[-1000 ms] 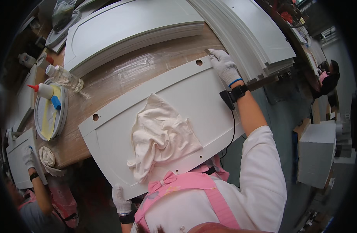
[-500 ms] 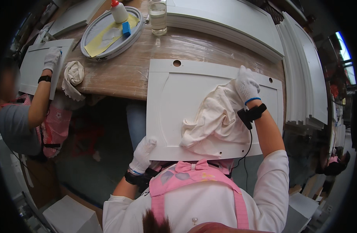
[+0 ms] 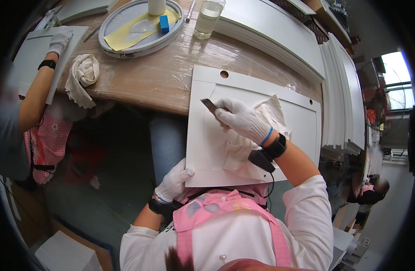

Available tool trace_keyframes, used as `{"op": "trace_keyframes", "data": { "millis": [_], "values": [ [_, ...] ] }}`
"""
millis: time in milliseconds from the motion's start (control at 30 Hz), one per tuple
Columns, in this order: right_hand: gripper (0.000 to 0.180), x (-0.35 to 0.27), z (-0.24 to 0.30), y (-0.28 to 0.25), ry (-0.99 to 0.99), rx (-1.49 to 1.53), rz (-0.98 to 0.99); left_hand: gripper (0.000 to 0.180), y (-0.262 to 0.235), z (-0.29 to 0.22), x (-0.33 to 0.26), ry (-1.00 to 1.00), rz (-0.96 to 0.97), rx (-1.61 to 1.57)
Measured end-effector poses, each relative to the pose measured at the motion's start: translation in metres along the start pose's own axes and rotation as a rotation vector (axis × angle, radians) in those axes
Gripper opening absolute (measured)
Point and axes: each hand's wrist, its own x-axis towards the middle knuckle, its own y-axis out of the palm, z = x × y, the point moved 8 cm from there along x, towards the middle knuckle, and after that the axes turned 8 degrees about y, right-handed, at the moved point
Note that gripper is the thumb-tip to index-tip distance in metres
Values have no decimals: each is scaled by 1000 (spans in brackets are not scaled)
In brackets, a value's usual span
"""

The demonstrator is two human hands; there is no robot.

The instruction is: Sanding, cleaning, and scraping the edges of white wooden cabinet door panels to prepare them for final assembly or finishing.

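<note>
- Where it shows left of the person's work, the film-wrapped table (image 3: 139,86) has its near edge passing out of sight at the left edge of a white panel (image 3: 205,151).
- That panel's long axis runs left to right, its far edge over the table and its near edge against the apron (image 3: 234,205).
- A cream cloth (image 3: 273,113) lies crumpled on the middle of the panel, partly hidden by the right wrist.
- The right hand (image 3: 246,121) is above the panel's left half, thumb and fingers pinching a flat-bladed tool. The panel's far left corner lies ahead and left of these fingers; this hand is nearer to it.
- The left hand (image 3: 173,180) clasps the panel's near left corner, thumb over the rim, other fingers partly out of sight.
- The flat-bladed tool (image 3: 209,107) points its long axis from the fingers toward the panel's left edge; whether its tip touches the panel I cannot tell.
- Dark lettering (image 3: 170,227) shows on the shirt, partly covered; no brand or label can be read on panel, cloth or tool.
</note>
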Motion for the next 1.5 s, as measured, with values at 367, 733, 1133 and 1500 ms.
{"op": "trace_keyframes", "data": {
  "millis": [367, 733, 1133, 1500],
  "values": [
    [17, -52, -80, -192, 114, -633, -1086, 82, 6, 14, 1, -253, 70, -269],
    [23, 45, 54, -12, -203, -650, -464, 77, -4, 25, 1, -310, 100, -327],
    [16, -76, 16, -45, -66, -46, -422, 77, -8, 24, -1, -278, 33, -246],
    [20, -70, -60, -146, 127, -410, -921, 74, -6, 18, 6, -137, 28, -354]
  ]
}}
